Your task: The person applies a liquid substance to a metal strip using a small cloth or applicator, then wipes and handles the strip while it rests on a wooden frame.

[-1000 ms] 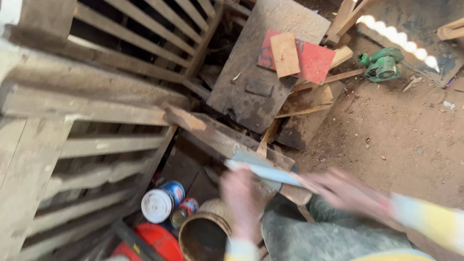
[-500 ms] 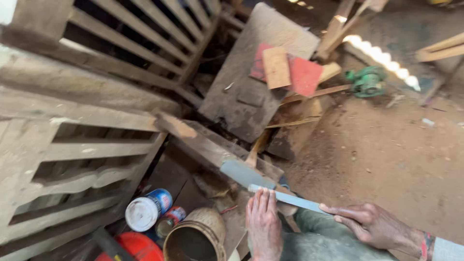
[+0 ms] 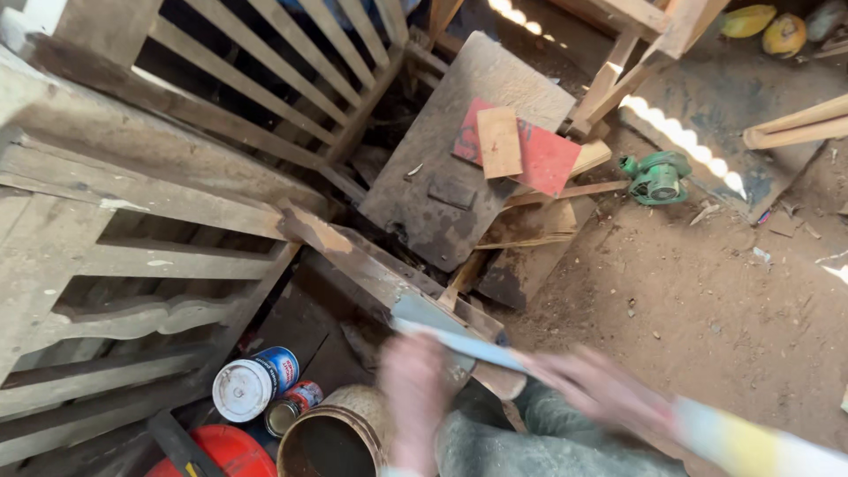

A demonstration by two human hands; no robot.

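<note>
A long thin pale-blue blade (image 3: 459, 343) lies across a worn wooden beam (image 3: 380, 274) that slants down toward my lap. My right hand (image 3: 601, 389), blurred by motion, grips the blade's right end. My left hand (image 3: 413, 389), also blurred, rests with fingers together on the beam just below the blade, near its left end. My grey trouser leg (image 3: 530, 442) sits under both hands.
Slatted wooden furniture frames (image 3: 132, 221) fill the left. Below stand a white-lidded tin (image 3: 252, 384), a small can (image 3: 296, 406), a rusty open bucket (image 3: 336, 437) and a red container (image 3: 221, 450). A grey board (image 3: 450, 159) with red sheet, a green power tool (image 3: 658, 177) and dirt floor lie beyond.
The view has shifted slightly. Both hands were sharp half a second ago and are blurred now, moving with the blade along the beam; the blade stays across the beam.
</note>
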